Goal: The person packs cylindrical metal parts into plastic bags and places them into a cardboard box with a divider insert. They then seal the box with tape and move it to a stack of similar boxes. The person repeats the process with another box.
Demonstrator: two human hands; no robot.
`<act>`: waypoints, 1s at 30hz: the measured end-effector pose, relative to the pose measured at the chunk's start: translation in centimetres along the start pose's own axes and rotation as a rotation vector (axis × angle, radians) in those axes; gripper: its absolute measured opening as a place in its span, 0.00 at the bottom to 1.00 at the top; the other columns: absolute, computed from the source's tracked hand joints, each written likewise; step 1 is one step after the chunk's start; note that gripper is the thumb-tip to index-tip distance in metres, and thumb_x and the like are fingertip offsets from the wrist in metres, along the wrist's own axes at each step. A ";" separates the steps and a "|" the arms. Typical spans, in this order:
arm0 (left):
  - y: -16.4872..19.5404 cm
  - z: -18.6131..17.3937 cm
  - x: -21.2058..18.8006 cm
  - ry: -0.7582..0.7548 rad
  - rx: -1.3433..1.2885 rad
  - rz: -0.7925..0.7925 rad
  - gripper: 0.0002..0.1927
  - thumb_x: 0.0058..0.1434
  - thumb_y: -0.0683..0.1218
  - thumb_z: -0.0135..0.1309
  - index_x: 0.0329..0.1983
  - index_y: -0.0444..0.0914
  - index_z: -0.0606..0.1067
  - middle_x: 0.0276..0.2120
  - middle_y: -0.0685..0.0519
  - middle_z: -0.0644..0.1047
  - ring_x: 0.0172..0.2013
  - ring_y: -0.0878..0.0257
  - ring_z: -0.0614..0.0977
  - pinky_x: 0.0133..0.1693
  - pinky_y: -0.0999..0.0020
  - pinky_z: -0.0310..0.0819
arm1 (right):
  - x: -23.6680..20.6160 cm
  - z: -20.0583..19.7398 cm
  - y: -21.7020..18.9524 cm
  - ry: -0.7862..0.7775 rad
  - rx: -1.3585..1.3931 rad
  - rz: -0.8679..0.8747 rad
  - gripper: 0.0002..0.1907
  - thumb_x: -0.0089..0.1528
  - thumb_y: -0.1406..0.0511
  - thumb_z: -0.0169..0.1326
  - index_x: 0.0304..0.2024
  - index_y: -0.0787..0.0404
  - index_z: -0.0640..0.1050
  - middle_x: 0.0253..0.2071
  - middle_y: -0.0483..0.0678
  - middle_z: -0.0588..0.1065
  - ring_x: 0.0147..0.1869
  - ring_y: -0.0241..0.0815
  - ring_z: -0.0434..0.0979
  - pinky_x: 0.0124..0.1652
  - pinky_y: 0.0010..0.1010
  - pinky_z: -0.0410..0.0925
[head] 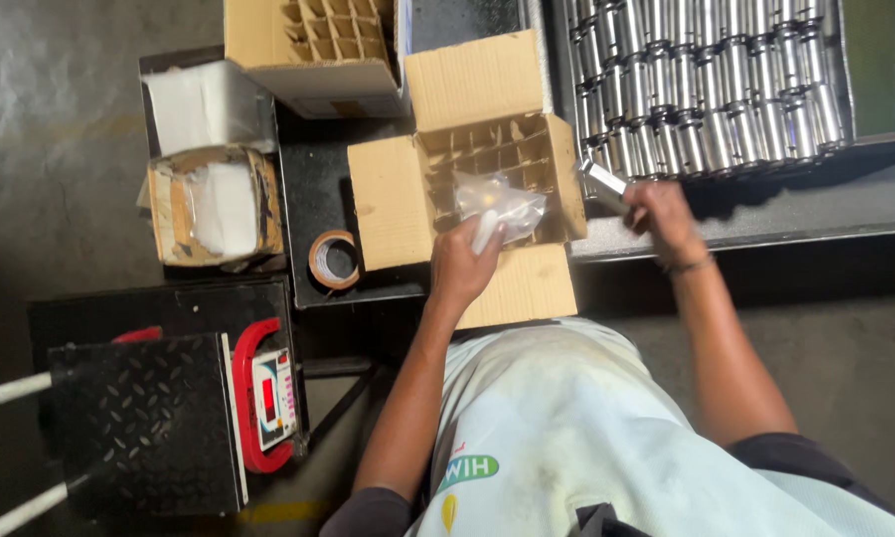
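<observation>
Beside your left hand [459,261], gripping a plastic bag [497,204], your right hand [663,214] clasps a metal cylinder [603,185], axis pointing bagward.

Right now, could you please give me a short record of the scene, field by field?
Left hand: holds a clear plastic bag over the divided carton.
Right hand: grips a shiny metal cylinder.
Tray: rows of metal cylinders.
Beside carton: tape roll.
Lower left: platform scale with red-framed display.
</observation>
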State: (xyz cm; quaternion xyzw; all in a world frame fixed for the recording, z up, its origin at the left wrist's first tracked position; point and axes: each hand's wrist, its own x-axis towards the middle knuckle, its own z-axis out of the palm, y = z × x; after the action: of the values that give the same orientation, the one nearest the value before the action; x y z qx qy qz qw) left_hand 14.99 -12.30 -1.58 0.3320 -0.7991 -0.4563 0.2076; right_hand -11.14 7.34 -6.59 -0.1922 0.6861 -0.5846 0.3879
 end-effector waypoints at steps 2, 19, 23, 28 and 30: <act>-0.3 0.3 -0.1 -0.031 -0.045 0.007 0.16 0.66 0.51 0.57 0.48 0.35 0.79 0.31 0.40 0.81 0.33 0.46 0.85 0.36 0.56 0.77 | -3.1 3.5 -0.1 -0.245 0.467 0.118 0.18 0.65 0.59 0.51 0.44 0.67 0.82 0.27 0.45 0.74 0.26 0.33 0.74 0.27 0.26 0.69; -1.3 3.8 -3.4 -0.292 -0.431 0.274 0.09 0.65 0.45 0.57 0.46 0.38 0.78 0.33 0.50 0.82 0.33 0.64 0.82 0.36 0.70 0.77 | -4.3 10.8 -1.5 -0.834 0.194 -0.079 0.33 0.66 0.54 0.56 0.67 0.69 0.69 0.67 0.53 0.72 0.72 0.47 0.70 0.68 0.37 0.64; -5.1 2.3 -2.0 -0.123 -1.166 -0.307 0.09 0.67 0.44 0.57 0.47 0.34 0.77 0.31 0.49 0.81 0.29 0.67 0.82 0.27 0.75 0.71 | -5.6 11.5 -2.6 -0.664 0.403 0.115 0.35 0.68 0.56 0.57 0.75 0.64 0.68 0.52 0.46 0.73 0.62 0.42 0.74 0.61 0.39 0.69; -11.0 -2.3 -1.1 -0.028 -0.808 -0.509 0.17 0.69 0.49 0.55 0.54 0.32 0.73 0.34 0.47 0.85 0.20 0.67 0.74 0.21 0.75 0.69 | -8.0 12.7 -2.1 -0.127 -0.225 -0.331 0.22 0.66 0.61 0.59 0.58 0.65 0.69 0.47 0.49 0.77 0.49 0.41 0.82 0.48 0.37 0.76; -11.0 -1.6 -1.1 -0.047 -0.665 -0.535 0.24 0.61 0.45 0.59 0.58 0.34 0.68 0.39 0.45 0.81 0.21 0.65 0.78 0.22 0.72 0.74 | -6.6 14.4 -0.4 -0.014 -0.225 -0.349 0.21 0.67 0.63 0.56 0.61 0.62 0.68 0.48 0.51 0.76 0.46 0.45 0.81 0.44 0.37 0.76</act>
State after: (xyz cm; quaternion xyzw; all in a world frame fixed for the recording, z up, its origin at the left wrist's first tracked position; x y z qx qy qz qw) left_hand 20.47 -16.45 -10.32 0.4321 -0.4985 -0.7344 0.1597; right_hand 3.84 2.59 -4.41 -0.3544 0.7007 -0.5612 0.2615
